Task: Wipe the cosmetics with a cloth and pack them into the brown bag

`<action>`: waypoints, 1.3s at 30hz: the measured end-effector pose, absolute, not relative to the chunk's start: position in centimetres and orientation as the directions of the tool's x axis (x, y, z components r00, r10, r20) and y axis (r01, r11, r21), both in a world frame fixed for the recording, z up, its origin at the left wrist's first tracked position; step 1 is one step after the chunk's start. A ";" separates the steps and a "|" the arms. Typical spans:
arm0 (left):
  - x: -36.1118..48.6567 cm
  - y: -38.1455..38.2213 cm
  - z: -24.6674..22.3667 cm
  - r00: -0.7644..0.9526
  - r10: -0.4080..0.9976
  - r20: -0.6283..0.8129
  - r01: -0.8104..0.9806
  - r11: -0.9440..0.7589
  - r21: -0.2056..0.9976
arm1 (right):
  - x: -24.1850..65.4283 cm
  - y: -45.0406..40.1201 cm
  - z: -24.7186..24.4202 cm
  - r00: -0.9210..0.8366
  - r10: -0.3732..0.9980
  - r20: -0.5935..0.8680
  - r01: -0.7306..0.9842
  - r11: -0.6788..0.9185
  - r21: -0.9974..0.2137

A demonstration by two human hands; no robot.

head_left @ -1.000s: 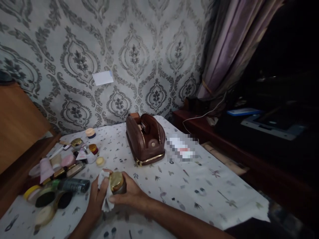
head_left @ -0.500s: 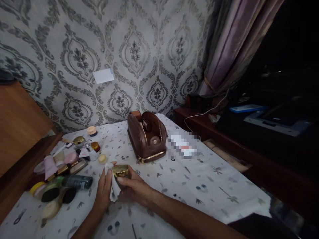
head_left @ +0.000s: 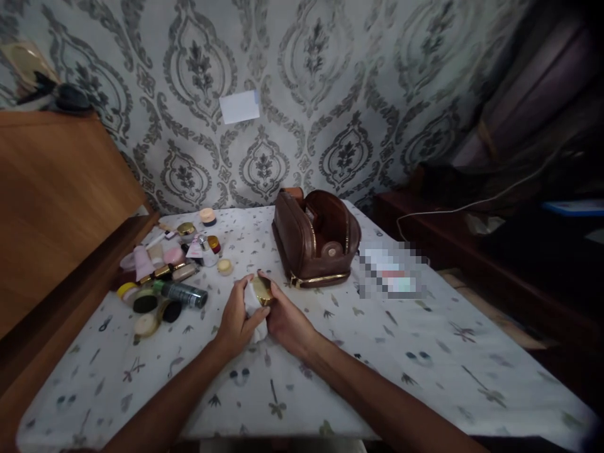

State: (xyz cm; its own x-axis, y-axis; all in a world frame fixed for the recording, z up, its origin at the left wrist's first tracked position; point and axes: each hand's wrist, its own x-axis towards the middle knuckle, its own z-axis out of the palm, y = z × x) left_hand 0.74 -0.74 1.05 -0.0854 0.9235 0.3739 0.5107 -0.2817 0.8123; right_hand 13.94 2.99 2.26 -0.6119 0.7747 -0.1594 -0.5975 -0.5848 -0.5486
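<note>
Both hands meet over the table, in front of a brown toiletry bag (head_left: 295,239) that stands with its zip undone. My right hand (head_left: 292,321) grips a cosmetic jar with a shiny gold lid (head_left: 262,290) from the right side. Fingers of my left hand (head_left: 236,321) press a white cloth or tissue (head_left: 255,308) against the jar's left side, with the thumb laid across the front. The jar's lower part is hidden by the cloth and fingers. Nearest to the left hand on the table is a small cream-coloured jar (head_left: 225,267).
Cosmetics crowd the table's left side: a dark green bottle (head_left: 184,294), a pink tube (head_left: 141,263), several jars and lids. A wooden panel (head_left: 61,207) borders the left edge. Right of the bag lies a blurred-out flat item (head_left: 391,270). A white cable (head_left: 453,211) runs behind it.
The camera view has shifted, so the scene sits further right. The jar has been tilted, its gold lid turned more toward me, and the left thumb has come across its front with the cloth.
</note>
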 end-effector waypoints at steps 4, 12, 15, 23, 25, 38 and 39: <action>0.6 -0.9 1.5 -0.097 0.915 0.390 0.477 -0.301 0.826 | 14.0 2.9 2.1 -0.606 0.765 -0.218 -0.559 -0.604 -0.567; 0.2 -0.8 2.6 -0.214 0.926 0.312 0.359 -0.223 0.906 | 14.1 3.3 2.0 -0.686 0.700 -0.199 -0.471 -0.636 -0.612; -0.1 -0.5 2.6 -0.231 0.926 0.298 0.303 -0.222 0.927 | 14.1 3.3 1.9 -0.715 0.663 -0.223 -0.436 -0.671 -0.600; -0.1 -0.3 2.7 -0.299 0.905 0.301 0.327 -0.199 0.924 | 14.0 2.7 2.4 -0.683 0.703 -0.198 -0.475 -0.634 -0.610; -0.1 -0.4 2.9 -0.345 0.877 0.334 0.367 -0.202 0.908 | 14.0 2.7 2.4 -0.673 0.711 -0.205 -0.481 -0.630 -0.609; 0.2 -1.1 1.9 0.076 0.886 0.457 0.472 -0.435 0.767 | 13.9 3.8 1.7 -0.619 0.763 -0.188 -0.582 -0.605 -0.543; 0.2 -1.1 1.9 0.089 0.886 0.454 0.493 -0.436 0.753 | 13.9 3.7 1.6 -0.625 0.761 -0.172 -0.583 -0.602 -0.546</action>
State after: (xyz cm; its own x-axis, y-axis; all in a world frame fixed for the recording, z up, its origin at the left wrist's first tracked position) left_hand 0.21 -1.15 1.94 0.0895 0.8864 0.4543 0.4931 -0.4357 0.7530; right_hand 13.92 3.67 1.60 -0.6249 0.7614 -0.1724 -0.5829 -0.6020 -0.5457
